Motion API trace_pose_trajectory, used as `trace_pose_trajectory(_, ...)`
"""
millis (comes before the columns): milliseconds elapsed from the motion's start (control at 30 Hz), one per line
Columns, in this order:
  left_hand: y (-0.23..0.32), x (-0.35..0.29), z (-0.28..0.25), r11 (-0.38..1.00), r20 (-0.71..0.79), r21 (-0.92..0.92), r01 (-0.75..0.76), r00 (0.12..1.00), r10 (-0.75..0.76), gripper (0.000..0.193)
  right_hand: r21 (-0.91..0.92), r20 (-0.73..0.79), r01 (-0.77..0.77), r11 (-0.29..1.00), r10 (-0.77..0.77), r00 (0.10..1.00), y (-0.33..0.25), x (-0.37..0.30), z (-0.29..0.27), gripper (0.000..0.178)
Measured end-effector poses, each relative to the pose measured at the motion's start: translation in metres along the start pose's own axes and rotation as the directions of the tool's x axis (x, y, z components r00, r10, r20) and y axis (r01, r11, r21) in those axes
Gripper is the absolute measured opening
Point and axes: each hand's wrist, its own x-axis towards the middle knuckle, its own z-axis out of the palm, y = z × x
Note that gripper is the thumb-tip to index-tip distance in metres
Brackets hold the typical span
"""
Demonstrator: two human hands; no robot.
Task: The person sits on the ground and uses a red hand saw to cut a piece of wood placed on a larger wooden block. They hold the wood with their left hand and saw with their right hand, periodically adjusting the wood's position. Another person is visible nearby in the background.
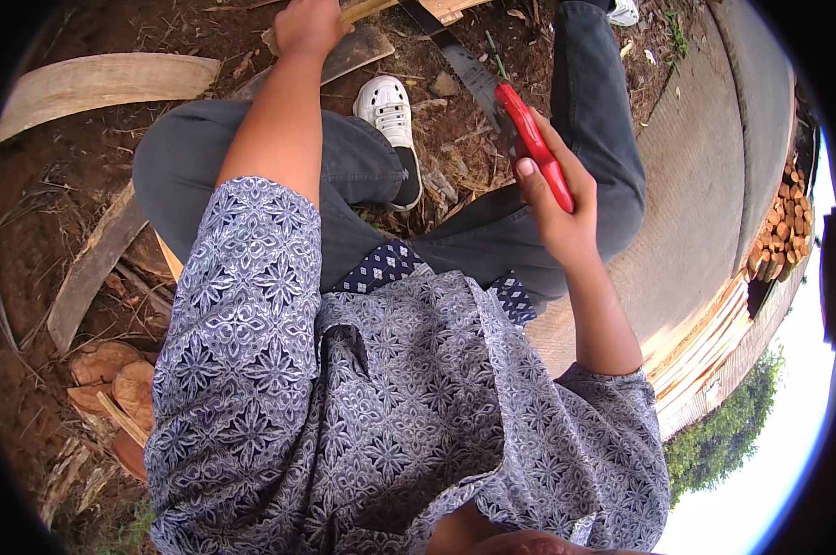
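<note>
My right hand (pixel 558 190) is wrapped around the red handle of a hand saw (pixel 473 79). The toothed grey blade slants up and left from my fist, and its far end reaches the top edge of the view beside a pale wood strip (pixel 367 10). At the top, my left hand (pixel 309 28) is closed on the left end of that strip; its fingertips are partly hidden. Under the strip, a darker flat board (pixel 362 54) lies on the ground.
A curved pale plank (pixel 112 88) and a weathered board (pixel 94 268) lie to the left, with cut wood rounds (pixel 133 393) below them. My white shoe (pixel 385 111) stands among wood chips. On the right are a grey mat-like surface (pixel 686 185) and stacked wood (pixel 783 227).
</note>
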Motion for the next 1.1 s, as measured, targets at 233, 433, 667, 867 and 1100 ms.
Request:
trace_pose_trajectory(233,0.000,0.008,0.016,0.999,-0.037,-0.014,-0.031,0.999,0.030,0.032,-0.102,-0.030,0.135,0.986,-0.139,0.990,0.019,0.110,0.056,0.052)
trace_pose_trajectory(433,-0.002,0.008,0.018,0.998,-0.065,-0.061,0.022,0.998,-0.026,0.033,0.086,-0.154,0.313,0.946,-0.298,0.942,0.078,0.154,0.118,0.055)
trace_pose_trajectory(667,-0.001,0.003,0.005,0.999,-0.035,-0.012,-0.047,0.998,0.047,0.035,0.097,-0.061,0.016,0.995,-0.010,0.998,0.060,0.041,0.040,0.054)
trace_pose_trajectory(867,-0.004,0.004,0.015,0.997,-0.027,0.045,-0.057,0.998,0.058,0.040,0.030,-0.015,-0.057,0.998,0.058,0.998,-0.028,0.012,-0.014,0.048)
trace_pose_trajectory(1100,-0.006,0.017,0.024,0.993,-0.111,-0.001,-0.115,0.987,0.114,0.042,-0.036,-0.210,0.317,0.948,-0.318,0.925,0.059,0.151,0.107,0.051)
